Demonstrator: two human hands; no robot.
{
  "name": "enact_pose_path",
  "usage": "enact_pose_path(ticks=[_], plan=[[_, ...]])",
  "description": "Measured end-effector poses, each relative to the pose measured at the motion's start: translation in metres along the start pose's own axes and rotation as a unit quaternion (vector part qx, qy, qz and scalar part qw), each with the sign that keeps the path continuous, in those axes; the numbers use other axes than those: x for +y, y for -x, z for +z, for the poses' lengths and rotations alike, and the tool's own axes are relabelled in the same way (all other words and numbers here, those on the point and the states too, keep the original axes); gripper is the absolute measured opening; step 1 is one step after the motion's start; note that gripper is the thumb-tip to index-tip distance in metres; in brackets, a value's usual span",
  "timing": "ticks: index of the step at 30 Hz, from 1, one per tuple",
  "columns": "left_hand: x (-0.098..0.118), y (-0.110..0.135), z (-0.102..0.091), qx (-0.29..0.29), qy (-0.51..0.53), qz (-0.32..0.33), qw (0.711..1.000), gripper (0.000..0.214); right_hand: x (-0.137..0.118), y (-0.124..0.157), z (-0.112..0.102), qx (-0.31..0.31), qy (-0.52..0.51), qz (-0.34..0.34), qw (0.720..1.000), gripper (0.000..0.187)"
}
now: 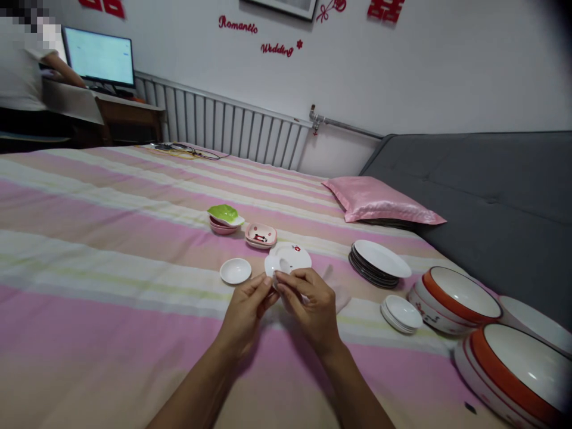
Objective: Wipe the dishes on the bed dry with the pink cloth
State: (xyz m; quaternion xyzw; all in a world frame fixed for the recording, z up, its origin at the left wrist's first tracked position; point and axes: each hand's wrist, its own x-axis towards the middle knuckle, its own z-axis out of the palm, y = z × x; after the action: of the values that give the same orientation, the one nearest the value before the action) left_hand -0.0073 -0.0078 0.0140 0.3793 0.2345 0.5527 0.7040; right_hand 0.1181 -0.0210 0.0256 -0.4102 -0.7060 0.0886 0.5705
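Note:
My left hand [250, 307] and my right hand [313, 304] meet in front of me, fingers closed in a pinch. Between them is a small white ceramic piece [273, 266], rounded like a spoon's bowl; the fingers cover part of it. Just behind lies a white plate [297, 257] with a red flower mark. A small white dish [235, 271] sits left of the fingers. Beyond it are a pink-rimmed square dish [261, 234] on another and a green leaf-shaped dish [224, 214] on pink bowls. Something pale and thin [342, 297] lies beside my right hand.
On the right of the striped bed [111, 256] stand stacked plates [382, 259], small white dishes [402, 311] and large orange-rimmed bowls [456, 304]. A pink pillow [379, 199] rests by the grey headboard [482, 179]. Cables [192, 151] lie at the far edge; a person [20, 71] sits near a monitor [100, 56].

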Motion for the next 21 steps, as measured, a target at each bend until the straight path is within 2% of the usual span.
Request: enact_pose_path(ticks=[7, 13, 17, 21], plan=[[-0.003, 0.001, -0.004, -0.074, -0.169, 0.029, 0.982, 0.022, 0.000, -0.001, -0.001, 0.030, -0.007, 0.067, 0.997, 0.020], [-0.001, 0.003, -0.003, -0.120, -0.353, 0.088, 0.924, 0.031, 0.008, -0.005, -0.012, 0.043, 0.014, 0.131, 0.990, 0.018], [-0.001, 0.004, 0.001, -0.153, -0.394, 0.087, 0.902, 0.032, 0.013, -0.007, -0.017, 0.032, 0.025, 0.153, 0.987, 0.018], [-0.003, 0.003, -0.001, -0.148, -0.396, 0.086, 0.902, 0.033, 0.012, -0.007, -0.017, 0.006, 0.026, 0.131, 0.991, 0.018]])
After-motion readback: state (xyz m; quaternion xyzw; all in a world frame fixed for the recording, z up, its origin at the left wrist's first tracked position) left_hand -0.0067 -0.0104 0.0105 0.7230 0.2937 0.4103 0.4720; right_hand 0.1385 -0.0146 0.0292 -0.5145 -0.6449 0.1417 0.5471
